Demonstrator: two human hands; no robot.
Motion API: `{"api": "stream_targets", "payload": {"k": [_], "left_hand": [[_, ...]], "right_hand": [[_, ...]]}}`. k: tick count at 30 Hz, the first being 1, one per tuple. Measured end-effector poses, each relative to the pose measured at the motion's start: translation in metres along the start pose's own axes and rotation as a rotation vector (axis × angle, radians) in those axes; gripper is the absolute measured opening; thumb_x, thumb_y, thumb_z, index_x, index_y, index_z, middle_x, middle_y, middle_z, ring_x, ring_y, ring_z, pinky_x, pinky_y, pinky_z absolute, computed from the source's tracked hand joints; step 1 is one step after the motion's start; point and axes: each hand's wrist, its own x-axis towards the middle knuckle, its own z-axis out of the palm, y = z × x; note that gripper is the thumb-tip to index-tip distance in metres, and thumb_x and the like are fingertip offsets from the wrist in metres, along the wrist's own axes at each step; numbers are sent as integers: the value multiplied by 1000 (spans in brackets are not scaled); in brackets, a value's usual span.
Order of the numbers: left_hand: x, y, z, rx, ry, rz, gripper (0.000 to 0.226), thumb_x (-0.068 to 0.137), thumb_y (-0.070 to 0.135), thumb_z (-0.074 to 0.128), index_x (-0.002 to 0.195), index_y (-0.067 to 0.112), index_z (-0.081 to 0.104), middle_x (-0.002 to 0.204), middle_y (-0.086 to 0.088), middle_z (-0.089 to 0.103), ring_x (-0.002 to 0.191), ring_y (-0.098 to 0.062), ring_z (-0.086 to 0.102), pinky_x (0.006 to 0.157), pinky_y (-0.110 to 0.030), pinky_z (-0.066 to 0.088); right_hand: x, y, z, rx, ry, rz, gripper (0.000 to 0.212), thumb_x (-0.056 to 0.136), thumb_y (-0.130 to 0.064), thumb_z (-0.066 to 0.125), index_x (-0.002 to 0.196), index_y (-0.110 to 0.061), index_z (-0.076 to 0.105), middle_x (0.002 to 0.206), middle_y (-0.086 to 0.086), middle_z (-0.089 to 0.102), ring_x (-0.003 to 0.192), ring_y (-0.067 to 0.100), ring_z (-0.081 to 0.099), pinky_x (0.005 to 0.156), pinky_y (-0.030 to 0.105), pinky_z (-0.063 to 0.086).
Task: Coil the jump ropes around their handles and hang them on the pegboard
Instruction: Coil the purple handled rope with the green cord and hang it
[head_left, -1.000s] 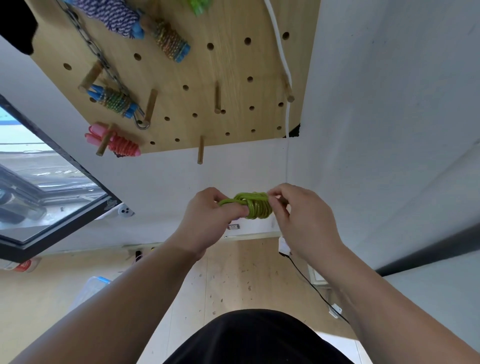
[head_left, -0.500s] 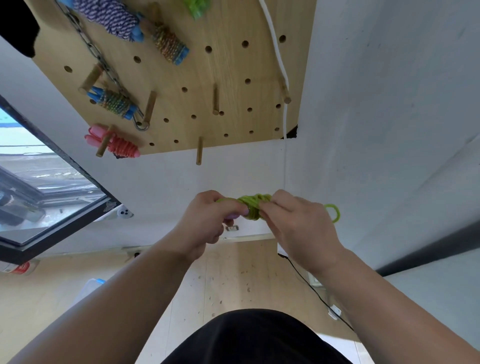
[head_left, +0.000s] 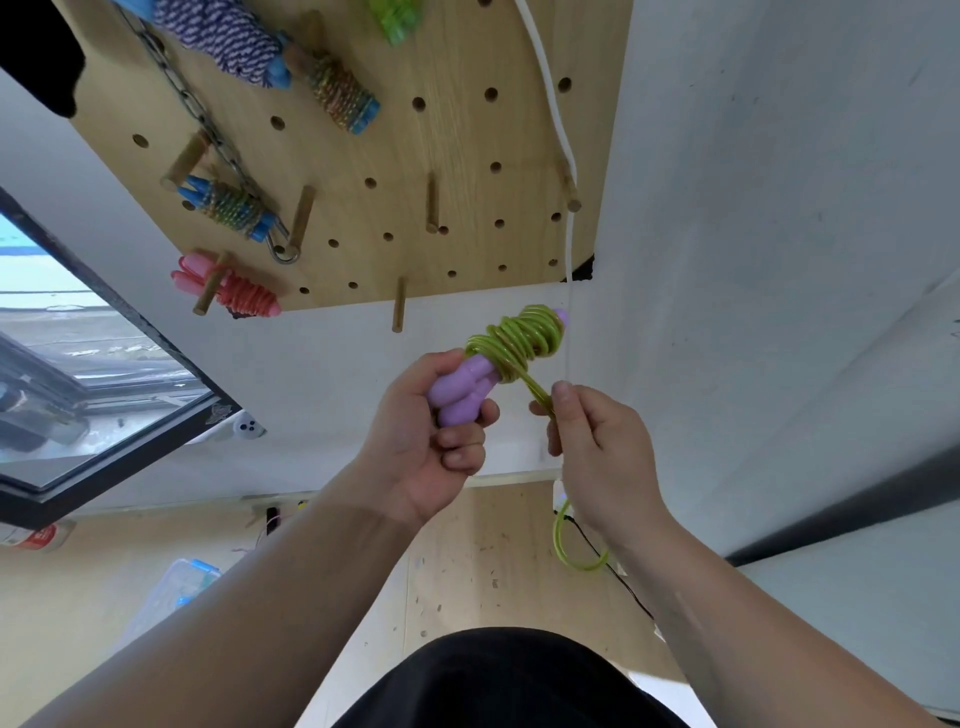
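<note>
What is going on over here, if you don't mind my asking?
A person is coiling a green jump rope around its purple handles. The left hand grips the handles while the right hand pinches the loose rope just below the coil; a short loop hangs under that hand. Other coiled ropes hang on the pegboard above.

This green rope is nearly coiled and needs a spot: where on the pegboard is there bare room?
Free: the middle peg and the bottom-edge peg, with only empty holes between them and the white cord at right. Crowded: the left side of the pegboard, where the pink rope, blue-handled rope and chain hang.
</note>
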Motion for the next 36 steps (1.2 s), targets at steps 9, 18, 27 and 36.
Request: {"api": "stream_targets", "payload": {"k": [9, 18, 27, 36], "left_hand": [[-13, 3, -2, -40, -162, -74, 42, 92, 51, 51, 117, 17, 55, 73, -6, 50, 33, -5, 29, 33, -17, 20], [-27, 8, -3, 112, -357, -306, 46, 87, 61, 44, 91, 21, 67, 58, -2, 44, 28, -9, 32, 37, -15, 17], [-19, -7, 12, 330, 318, 519, 27, 107, 36, 43, 97, 14, 55, 72, -1, 68, 47, -12, 56, 43, -24, 39], [5, -1, -21, 1215, 124, 1214, 56, 85, 48, 66, 130, 29, 40, 127, 8, 53, 104, -2, 54, 82, -15, 46]], "right_hand": [[10, -10, -9, 217, -257, 133, 20, 100, -33, 61, 86, -25, 74, 64, -2, 50, 61, 14, 45, 68, 36, 43], [22, -17, -23, 610, -632, 135, 23, 89, -16, 60, 90, -34, 75, 60, 0, 21, 52, 13, 18, 51, 27, 17], [13, -27, -1, 538, -397, 156, 17, 93, -29, 61, 86, -26, 76, 58, -2, 33, 51, 13, 27, 50, 22, 29], [11, -47, -2, 669, -294, 289, 45, 102, -24, 55, 59, -30, 68, 62, -2, 25, 53, 13, 20, 49, 23, 26]]}}
